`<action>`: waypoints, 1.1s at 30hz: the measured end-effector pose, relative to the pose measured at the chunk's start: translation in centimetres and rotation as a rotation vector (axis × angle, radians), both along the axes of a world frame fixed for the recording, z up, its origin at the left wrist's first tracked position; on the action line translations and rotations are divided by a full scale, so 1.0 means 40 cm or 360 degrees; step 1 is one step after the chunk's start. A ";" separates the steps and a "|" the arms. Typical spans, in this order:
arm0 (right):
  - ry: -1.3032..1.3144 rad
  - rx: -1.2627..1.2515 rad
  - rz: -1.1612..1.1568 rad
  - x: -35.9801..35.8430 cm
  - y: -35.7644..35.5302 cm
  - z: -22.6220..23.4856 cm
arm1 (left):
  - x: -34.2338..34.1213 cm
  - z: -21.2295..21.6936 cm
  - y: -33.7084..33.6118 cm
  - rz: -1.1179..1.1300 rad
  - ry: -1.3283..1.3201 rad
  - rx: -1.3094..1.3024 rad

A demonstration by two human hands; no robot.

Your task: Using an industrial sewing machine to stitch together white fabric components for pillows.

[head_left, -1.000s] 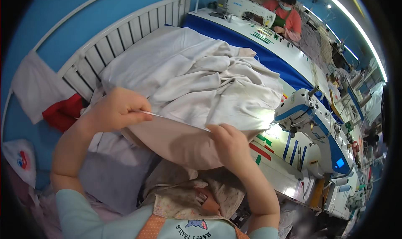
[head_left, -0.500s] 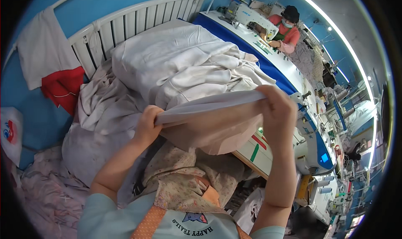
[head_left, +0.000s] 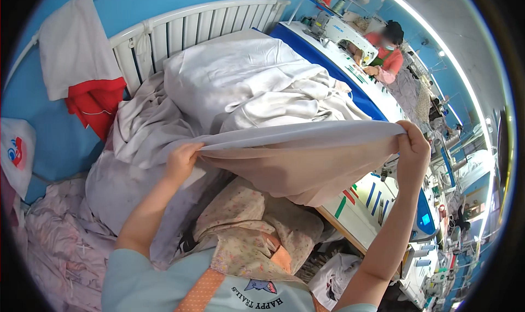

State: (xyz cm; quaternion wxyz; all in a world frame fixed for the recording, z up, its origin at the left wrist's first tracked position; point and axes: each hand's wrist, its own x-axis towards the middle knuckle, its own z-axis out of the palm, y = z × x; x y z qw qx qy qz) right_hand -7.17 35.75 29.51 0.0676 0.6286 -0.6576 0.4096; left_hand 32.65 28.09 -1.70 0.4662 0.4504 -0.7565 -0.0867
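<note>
A pale, thin piece of fabric [head_left: 298,148] is stretched out in the air between my two hands. My left hand [head_left: 183,160] pinches its left end, with the thumb on top. Its right end is gripped by my right hand [head_left: 413,148], held farther out and slightly higher. The upper edge runs fairly straight, while the lower part sags in a curve above my lap. Just beyond it lies a big heap of white fabric [head_left: 235,77], bunched and folded.
A white rail [head_left: 180,25] borders the heap. At right, a sewing table [head_left: 355,208] carries coloured strips. A co-worker [head_left: 385,52] sits at a sewing machine [head_left: 350,36] farther off. Crumpled pinkish fabric [head_left: 65,230] lies at lower left. A white-and-red cloth [head_left: 76,49] hangs at left.
My right hand has moved outward to the right, and the fabric between my hands is pulled wider and tauter. My left hand has shifted slightly left. The whole view has also shifted a little.
</note>
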 end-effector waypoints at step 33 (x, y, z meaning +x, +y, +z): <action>-0.0877 0.0326 0.0241 0.053 0.607 -0.460 | -0.554 0.197 -0.075 -0.1046 -0.0887 0.0504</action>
